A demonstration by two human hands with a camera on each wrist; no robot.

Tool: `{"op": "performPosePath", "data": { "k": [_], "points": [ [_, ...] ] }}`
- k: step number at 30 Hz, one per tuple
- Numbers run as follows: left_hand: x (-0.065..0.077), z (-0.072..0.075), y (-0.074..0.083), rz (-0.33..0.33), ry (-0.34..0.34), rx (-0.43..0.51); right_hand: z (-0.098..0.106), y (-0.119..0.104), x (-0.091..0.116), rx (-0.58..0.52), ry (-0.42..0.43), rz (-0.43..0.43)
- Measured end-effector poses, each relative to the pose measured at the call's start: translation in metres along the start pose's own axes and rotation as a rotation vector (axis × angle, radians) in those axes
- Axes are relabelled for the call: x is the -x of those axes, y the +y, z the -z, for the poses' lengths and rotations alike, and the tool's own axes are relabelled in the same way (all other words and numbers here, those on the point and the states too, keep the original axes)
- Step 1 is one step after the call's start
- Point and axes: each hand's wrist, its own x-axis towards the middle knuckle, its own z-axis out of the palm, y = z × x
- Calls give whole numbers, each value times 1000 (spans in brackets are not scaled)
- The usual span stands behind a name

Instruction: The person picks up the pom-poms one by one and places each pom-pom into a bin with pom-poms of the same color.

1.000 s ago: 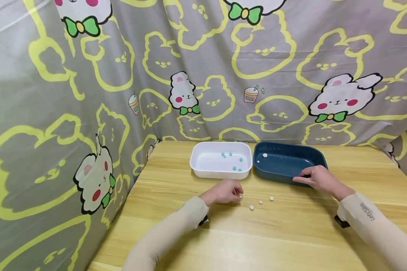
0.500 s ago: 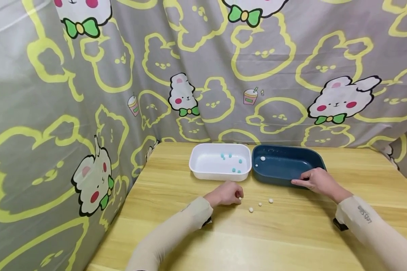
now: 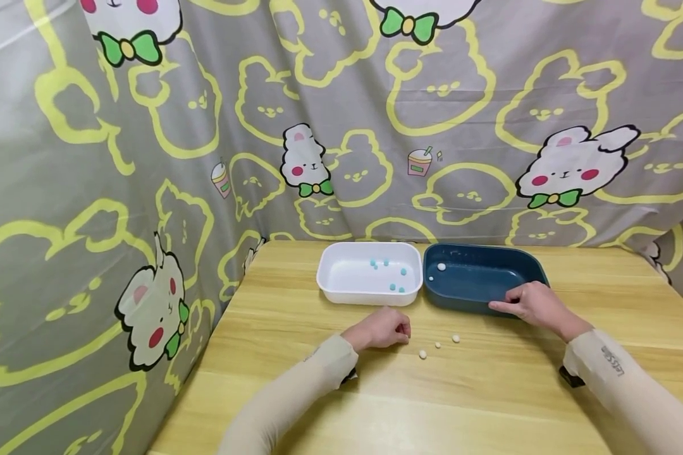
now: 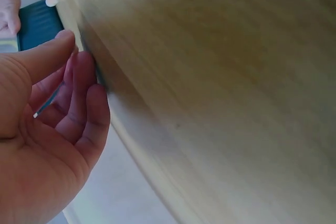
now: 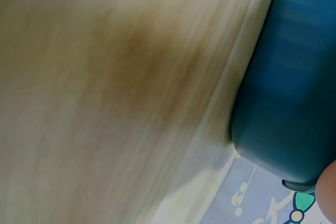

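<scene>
My left hand [image 3: 382, 327] is low over the table in front of the white tray [image 3: 341, 298]. Its thumb and forefinger pinch together, as the left wrist view also shows; the small white ball at their tips is hidden by the fingers. To its right on the table lie three white balls, a larger one [image 3: 423, 354], a tiny one [image 3: 437, 345] and another [image 3: 456, 339]. My right hand [image 3: 537, 304] grips the front right rim of the dark blue tray [image 3: 461, 302], thumb outside. Inside that tray lie a white ball [image 3: 441, 267] and a smaller one [image 3: 430, 278].
Several small teal balls [image 3: 403, 272] lie in the right half of the white tray. Both trays stand side by side toward the back of the wooden table [image 3: 432, 411]. A grey cartoon-print curtain [image 3: 364, 215] hangs behind and along the left.
The white ball seen at my left fingertips has gone out of sight as the fingers closed on it. That hand has shifted slightly right. My right hand stays on the blue tray.
</scene>
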Motion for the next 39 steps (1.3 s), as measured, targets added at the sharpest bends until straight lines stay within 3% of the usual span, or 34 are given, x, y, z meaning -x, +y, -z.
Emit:
{"op": "performPosePath", "data": {
  "k": [3,13,19,32,39],
  "points": [
    [0,0,1,-39,15,4,0,0,1,2,10,9],
    [-2,12,11,-68,67,100,-1,-2,1,-1,-1,-12],
    [-4,19,19,-51,100,220,2,-1,0,-1,9,-16],
    [-10,25,30,-75,170,317,1,-2,-1,6,-30,-70],
    [-13,32,36,-48,187,427,-2,1,-1,14,-37,-79]
  ]
}}
